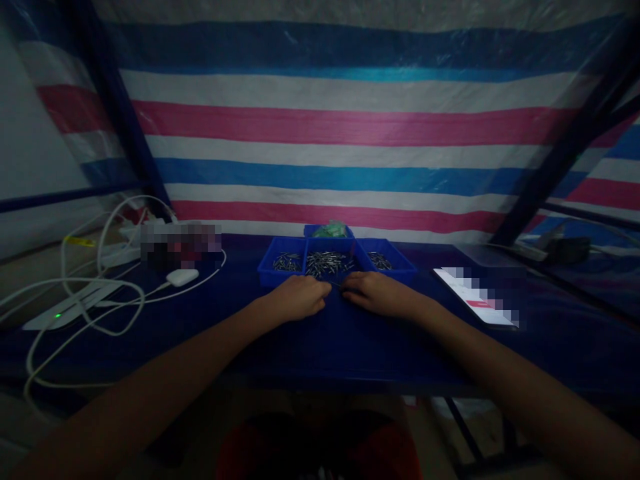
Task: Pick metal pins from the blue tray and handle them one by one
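My left hand [301,297] is closed, fingers curled, at the front of the middle blue bin [327,273]. Whatever it may hold is too small and dark to make out. Facing it, my right hand [373,291] has its fingers bent inward at the same bin's front edge; a thin dark piece seems to lie by its fingertips, its kind unclear. Slim shiny metal pieces [325,260], like screws or pins, fill part of the middle bin. Similar metal pieces lie in the left blue bin [267,262] and the right blue bin [403,262].
Behind the bins sits another blue bin with green plastic bags [331,230]. A lit phone [473,300] lies right on the blue table [330,353]. White cables [140,293], a white adapter [182,277] and a power strip crowd the left. Striped sheeting [330,127] hangs behind.
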A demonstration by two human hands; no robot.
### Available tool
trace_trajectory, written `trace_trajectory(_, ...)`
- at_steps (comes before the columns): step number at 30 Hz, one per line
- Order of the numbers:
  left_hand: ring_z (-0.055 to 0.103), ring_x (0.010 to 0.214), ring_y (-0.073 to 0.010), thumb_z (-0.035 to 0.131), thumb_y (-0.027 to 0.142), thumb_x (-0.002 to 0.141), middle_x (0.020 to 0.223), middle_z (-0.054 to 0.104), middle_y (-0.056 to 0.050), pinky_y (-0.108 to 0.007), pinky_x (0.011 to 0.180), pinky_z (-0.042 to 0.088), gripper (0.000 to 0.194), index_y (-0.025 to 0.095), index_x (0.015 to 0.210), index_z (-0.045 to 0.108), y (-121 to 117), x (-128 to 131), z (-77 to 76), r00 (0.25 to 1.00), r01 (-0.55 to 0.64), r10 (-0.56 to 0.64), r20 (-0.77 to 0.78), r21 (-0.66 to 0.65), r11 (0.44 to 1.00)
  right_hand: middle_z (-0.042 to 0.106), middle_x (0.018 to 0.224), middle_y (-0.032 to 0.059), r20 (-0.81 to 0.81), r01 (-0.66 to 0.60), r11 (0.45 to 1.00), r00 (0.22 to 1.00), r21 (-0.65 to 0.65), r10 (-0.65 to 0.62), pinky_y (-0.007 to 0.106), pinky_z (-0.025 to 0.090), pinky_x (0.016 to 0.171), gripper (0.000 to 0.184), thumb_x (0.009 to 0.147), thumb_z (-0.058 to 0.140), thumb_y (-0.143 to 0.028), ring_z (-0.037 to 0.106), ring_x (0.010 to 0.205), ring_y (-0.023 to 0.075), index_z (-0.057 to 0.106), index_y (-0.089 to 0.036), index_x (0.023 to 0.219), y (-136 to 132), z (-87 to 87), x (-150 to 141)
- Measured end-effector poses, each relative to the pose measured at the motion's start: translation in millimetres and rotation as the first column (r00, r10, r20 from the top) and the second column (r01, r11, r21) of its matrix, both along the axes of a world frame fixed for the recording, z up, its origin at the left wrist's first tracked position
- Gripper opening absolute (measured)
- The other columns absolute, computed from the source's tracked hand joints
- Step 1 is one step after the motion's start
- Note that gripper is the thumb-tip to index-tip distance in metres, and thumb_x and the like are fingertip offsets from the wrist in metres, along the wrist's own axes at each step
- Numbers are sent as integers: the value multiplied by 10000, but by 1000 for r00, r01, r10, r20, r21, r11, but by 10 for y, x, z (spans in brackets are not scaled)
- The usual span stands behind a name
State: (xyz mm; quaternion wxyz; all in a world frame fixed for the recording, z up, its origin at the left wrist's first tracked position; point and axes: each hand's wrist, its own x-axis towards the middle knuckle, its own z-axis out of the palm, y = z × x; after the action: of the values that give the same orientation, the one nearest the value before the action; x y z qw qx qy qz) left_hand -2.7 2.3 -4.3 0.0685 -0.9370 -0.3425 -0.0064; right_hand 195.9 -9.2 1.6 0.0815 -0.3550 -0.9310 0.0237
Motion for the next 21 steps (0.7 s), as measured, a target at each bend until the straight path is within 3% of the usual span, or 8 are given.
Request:
trace_trajectory(4, 528, 614, -136, 407, 184, 767, 644, 547, 0, -232, 522, 348, 129, 176, 654, 469, -28, 14, 36, 994, 95, -93, 62, -36, 995, 578, 852, 62, -7, -26, 1000, 1000, 2, 26, 275, 404, 718, 176, 822, 420, -191, 537, 777, 149, 563, -152, 917, 12, -4, 5)
trace_trajectory(7, 527, 669, -126, 406, 202, 786, 759, 551, -2, -230, 568, 370, 73, 182, 767, 474, -31, 7, 14, 987, 79, -70, 147, -52, 996, 568, 829, 52, -12, -28, 1000, 1000, -2, 28, 267, 400, 698, 150, 802, 433, -155, 532, 755, 144, 556, -156, 888, 28, -28, -1)
trace_trajectory(11, 529, 761, -137, 400, 259, 817, 889, 532, -33, -241, 643, 397, 138, 177, 905, 469, -5, -4, -36, 985, 46, -31, 170, -85, 995, 561, 794, 38, -57, -38, 999, 998, -8, 37, 255, 390, 673, 142, 776, 429, -103, 522, 723, 132, 536, -155, 854, 23, -40, -13)
trace_trajectory(21, 540, 693, -145, 367, 236, 816, 788, 567, -31, -247, 586, 388, 147, 178, 817, 502, 18, -2, -42, 990, 45, -37, 133, -56, 997, 560, 835, 48, -61, -5, 999, 998, -38, 3, 261, 389, 674, 133, 776, 459, -142, 522, 746, 146, 512, -159, 896, -21, -1, -18)
